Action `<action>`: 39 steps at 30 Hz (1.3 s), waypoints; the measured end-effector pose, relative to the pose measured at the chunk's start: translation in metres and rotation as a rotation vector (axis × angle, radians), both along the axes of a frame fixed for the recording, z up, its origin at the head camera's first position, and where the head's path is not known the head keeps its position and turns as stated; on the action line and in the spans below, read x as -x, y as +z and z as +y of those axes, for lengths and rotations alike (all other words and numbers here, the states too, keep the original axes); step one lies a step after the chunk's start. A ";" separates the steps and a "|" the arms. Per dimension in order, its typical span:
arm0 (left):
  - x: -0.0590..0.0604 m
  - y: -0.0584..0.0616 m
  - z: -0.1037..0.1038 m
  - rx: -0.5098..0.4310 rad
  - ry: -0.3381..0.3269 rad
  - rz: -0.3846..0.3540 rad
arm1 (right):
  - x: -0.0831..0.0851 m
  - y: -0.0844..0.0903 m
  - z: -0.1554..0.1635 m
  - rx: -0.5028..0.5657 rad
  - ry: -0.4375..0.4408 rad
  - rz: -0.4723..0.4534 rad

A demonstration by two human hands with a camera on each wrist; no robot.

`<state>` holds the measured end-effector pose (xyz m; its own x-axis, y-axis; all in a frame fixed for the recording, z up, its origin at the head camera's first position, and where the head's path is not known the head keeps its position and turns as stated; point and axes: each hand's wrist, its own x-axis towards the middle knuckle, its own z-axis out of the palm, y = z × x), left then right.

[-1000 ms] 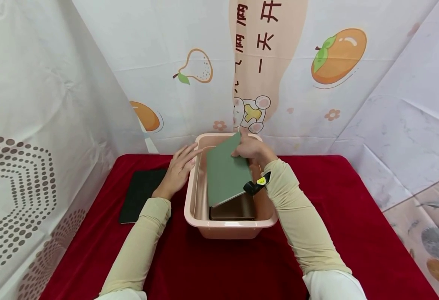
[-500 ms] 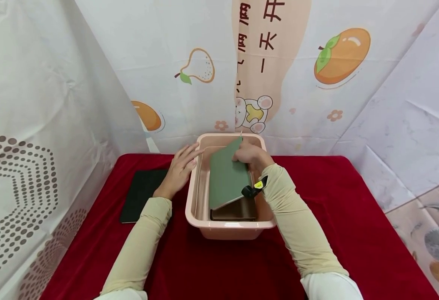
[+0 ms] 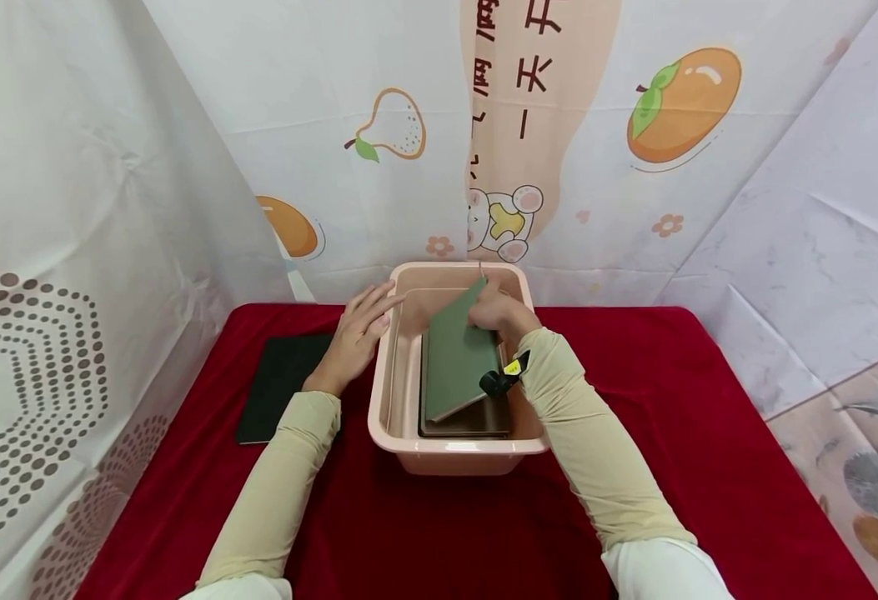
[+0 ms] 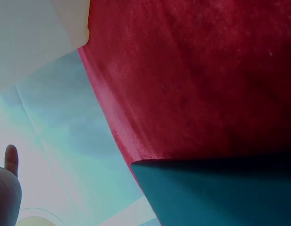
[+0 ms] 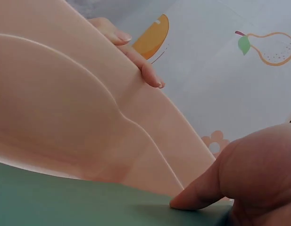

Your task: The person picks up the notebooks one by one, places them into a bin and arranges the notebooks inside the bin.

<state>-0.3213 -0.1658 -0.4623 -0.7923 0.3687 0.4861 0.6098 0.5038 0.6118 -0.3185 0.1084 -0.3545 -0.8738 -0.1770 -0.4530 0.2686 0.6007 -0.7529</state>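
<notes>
My right hand (image 3: 500, 312) pinches the far right corner of a green notebook (image 3: 459, 358), its thumb flat on the cover in the right wrist view. The notebook lies tilted inside a pink plastic basin (image 3: 455, 447), over a dark brown book (image 3: 476, 417) at the bottom. My left hand (image 3: 356, 337) rests on the basin's left rim, fingers mostly straight and reaching over the edge. The fingers of my right hand beneath the notebook are hidden.
A black notebook (image 3: 281, 388) lies on the red cloth (image 3: 439, 533) left of the basin, partly behind the left forearm. A printed curtain (image 3: 318, 125) hangs close behind the basin. A small black wrist camera (image 3: 499, 382) sits on the right wrist.
The green notebook has gone lower into the basin and slightly right, with my right hand following it down. My left hand stays on the rim.
</notes>
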 end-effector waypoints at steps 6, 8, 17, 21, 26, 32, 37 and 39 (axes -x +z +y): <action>0.001 0.001 0.002 0.006 0.001 0.005 | -0.002 -0.002 -0.001 0.015 -0.023 0.007; 0.001 0.001 0.002 0.004 0.001 0.006 | -0.002 -0.003 -0.001 0.034 -0.016 -0.012; -0.002 0.001 0.002 -0.002 0.007 -0.014 | -0.001 -0.009 -0.003 0.013 -0.002 -0.029; -0.004 0.000 0.002 -0.003 0.007 -0.017 | -0.002 -0.013 -0.004 0.021 0.010 -0.040; -0.003 0.001 0.003 -0.007 0.005 -0.008 | -0.002 -0.014 -0.005 0.014 0.007 -0.036; -0.004 0.002 0.003 -0.002 0.011 -0.017 | -0.002 -0.014 -0.006 -0.015 0.004 -0.023; -0.003 0.002 0.003 0.003 0.014 -0.015 | -0.001 -0.014 -0.007 -0.065 0.014 -0.033; -0.003 0.002 0.003 0.002 0.012 -0.014 | 0.000 -0.015 -0.008 -0.113 0.031 -0.025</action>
<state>-0.3184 -0.1631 -0.4598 -0.8034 0.3596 0.4747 0.5951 0.5124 0.6190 -0.3182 0.1004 -0.3691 -0.8567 -0.1506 -0.4933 0.2663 0.6899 -0.6731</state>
